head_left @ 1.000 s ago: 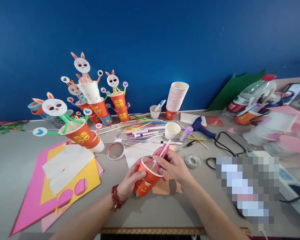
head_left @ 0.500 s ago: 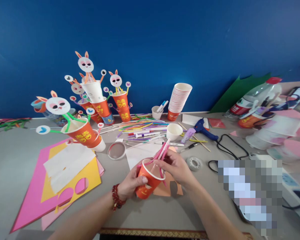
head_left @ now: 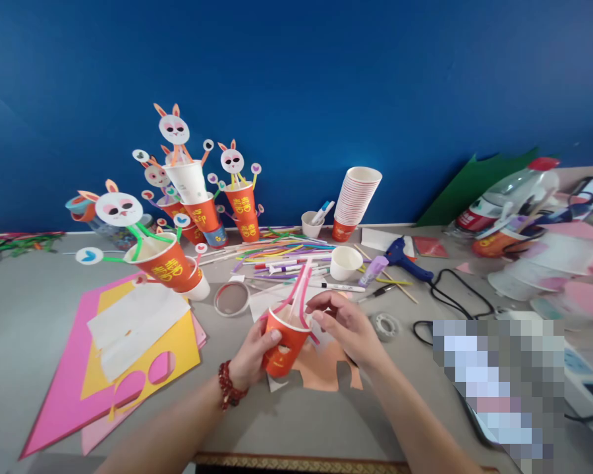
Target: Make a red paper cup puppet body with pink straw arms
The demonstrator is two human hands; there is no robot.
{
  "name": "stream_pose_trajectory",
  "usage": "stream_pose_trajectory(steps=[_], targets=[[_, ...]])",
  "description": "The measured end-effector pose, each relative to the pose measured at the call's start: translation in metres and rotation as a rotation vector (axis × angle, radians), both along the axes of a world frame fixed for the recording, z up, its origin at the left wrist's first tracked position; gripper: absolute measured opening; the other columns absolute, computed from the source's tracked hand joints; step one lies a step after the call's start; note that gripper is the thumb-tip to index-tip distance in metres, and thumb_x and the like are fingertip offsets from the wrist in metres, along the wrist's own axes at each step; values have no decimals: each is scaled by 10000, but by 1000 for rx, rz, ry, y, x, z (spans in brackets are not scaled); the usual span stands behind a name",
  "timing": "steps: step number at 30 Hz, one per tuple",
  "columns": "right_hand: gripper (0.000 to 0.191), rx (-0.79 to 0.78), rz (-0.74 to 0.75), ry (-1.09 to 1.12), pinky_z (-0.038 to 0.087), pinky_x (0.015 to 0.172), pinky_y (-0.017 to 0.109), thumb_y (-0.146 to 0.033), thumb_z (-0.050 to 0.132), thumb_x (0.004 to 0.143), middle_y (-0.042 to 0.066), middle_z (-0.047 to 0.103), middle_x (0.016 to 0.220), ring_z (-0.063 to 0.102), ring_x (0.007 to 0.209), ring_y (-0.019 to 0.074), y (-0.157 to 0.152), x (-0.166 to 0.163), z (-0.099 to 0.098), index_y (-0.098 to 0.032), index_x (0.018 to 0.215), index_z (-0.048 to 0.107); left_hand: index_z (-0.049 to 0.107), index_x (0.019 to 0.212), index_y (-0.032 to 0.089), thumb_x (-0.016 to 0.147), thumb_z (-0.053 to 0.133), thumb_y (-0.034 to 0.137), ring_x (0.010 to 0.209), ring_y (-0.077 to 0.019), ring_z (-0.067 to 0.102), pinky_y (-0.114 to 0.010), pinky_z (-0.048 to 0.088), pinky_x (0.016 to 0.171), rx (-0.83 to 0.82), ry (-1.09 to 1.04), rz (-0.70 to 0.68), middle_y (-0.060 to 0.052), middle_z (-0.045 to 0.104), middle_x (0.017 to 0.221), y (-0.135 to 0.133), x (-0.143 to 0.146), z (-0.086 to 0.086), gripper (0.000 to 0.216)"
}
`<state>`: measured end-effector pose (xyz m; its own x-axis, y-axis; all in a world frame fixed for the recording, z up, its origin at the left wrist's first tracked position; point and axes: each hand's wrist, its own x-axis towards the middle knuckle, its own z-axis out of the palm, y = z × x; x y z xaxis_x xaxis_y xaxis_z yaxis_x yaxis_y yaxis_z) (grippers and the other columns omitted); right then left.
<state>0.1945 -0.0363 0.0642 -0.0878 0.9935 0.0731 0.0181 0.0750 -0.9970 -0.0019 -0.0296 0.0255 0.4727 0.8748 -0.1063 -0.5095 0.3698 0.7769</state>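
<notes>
My left hand (head_left: pixel 254 355), with a red bead bracelet at the wrist, grips an orange-red paper cup (head_left: pixel 285 345) that tilts a little. Pink fuzzy pipe cleaners (head_left: pixel 302 293) and pale straight stems stand up out of the cup, and one pink end pokes out below the rim on the right. Beside the rim hovers my right hand (head_left: pixel 346 328), its fingers curved and apart, the tips close to the pink pipe cleaners. Whether they touch the rim is hard to see. Beneath the cup lies cut orange paper (head_left: pixel 321 372).
Cup figures with rabbit faces (head_left: pixel 165 260) stand at the left behind pink and yellow sheets (head_left: pixel 190 345). Stacked paper cups (head_left: pixel 358 197), markers and pipe cleaners (head_left: pixel 277 247) lie at the back. A blue glue gun (head_left: pixel 400 257), tape roll (head_left: pixel 385 326) and bottle (head_left: pixel 504 191) are right.
The cup has moved slightly left and up in my left hand. My right fingers have come off the bunch of stems, which now stands more upright in the cup.
</notes>
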Motion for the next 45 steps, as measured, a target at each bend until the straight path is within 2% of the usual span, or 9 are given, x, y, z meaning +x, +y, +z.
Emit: stream_pose_trajectory(steps=[4, 8, 15, 22, 28, 33, 37, 40, 45], targets=[[338, -42, 85, -147, 423, 559, 234, -507, 636, 878, 1, 586, 703, 519, 618, 129, -1, -1, -2, -187, 776, 599, 698, 1103, 148, 690, 827, 440, 797, -215, 697, -291, 558, 728, -12, 29, 140, -93, 758, 950, 7, -5, 1, 522], [389, -81, 176, -180, 425, 550, 232, -531, 549, 927, -8, 557, 668, 500, 588, 122, -3, -6, -9, -196, 732, 540, 697, 1066, 145, 680, 829, 443, 752, -204, 693, -285, 555, 700, 6, 34, 182, -82, 756, 902, 8, -5, 2, 505], [382, -70, 173, -170, 427, 537, 233, -529, 555, 923, -4, 555, 661, 501, 577, 125, -3, -7, -11, -200, 729, 532, 665, 1123, 150, 676, 827, 436, 748, -209, 708, -267, 548, 678, -28, 63, 276, -84, 765, 895, 8, -5, 3, 555], [316, -28, 164, -233, 417, 551, 233, -441, 571, 931, -4, 571, 661, 504, 600, 128, -3, -4, -8, -193, 737, 581, 669, 1060, 145, 669, 830, 457, 704, -218, 705, -286, 560, 631, -23, 57, 262, -89, 756, 863, 12, -9, 3, 526], [281, 52, 34, -205, 516, 661, 278, -479, 628, 894, 58, 668, 896, 607, 730, 168, -2, -2, -7, -205, 952, 631, 629, 1239, 173, 697, 815, 447, 923, -267, 700, -347, 558, 810, 98, 96, 246, -117, 739, 1057, 11, -7, -3, 635], [655, 43, 146, -88, 527, 933, 368, -470, 778, 768, 105, 599, 1295, 617, 1119, 258, -5, -14, -8, -243, 1317, 500, 669, 1213, 198, 816, 693, 517, 1151, -294, 614, -394, 462, 1028, 209, 199, 196, -112, 711, 1154, 5, -4, -14, 510], [654, 34, 120, -107, 469, 1025, 398, -432, 796, 757, 98, 610, 1315, 571, 1219, 292, -6, -21, -11, -232, 1311, 513, 673, 1223, 209, 946, 539, 439, 1292, -265, 499, -359, 319, 1149, 407, 365, 212, -99, 633, 1294, 4, -2, -6, 384], [617, 43, 66, -141, 471, 1013, 398, -398, 785, 767, 93, 629, 1285, 590, 1186, 288, -5, -18, -12, -226, 1298, 522, 661, 1198, 206, 957, 538, 359, 1197, -248, 542, -356, 371, 1079, 546, 482, 278, -97, 629, 1251, 8, -3, 3, 311], [522, 13, 62, -234, 501, 949, 375, -369, 760, 788, 75, 664, 1203, 628, 1101, 276, -5, -13, -13, -231, 1249, 557, 660, 902, 190, 927, 582, 295, 828, -187, 581, -286, 449, 792, 662, 584, 385, -44, 639, 876, 14, -7, 3, 133]])
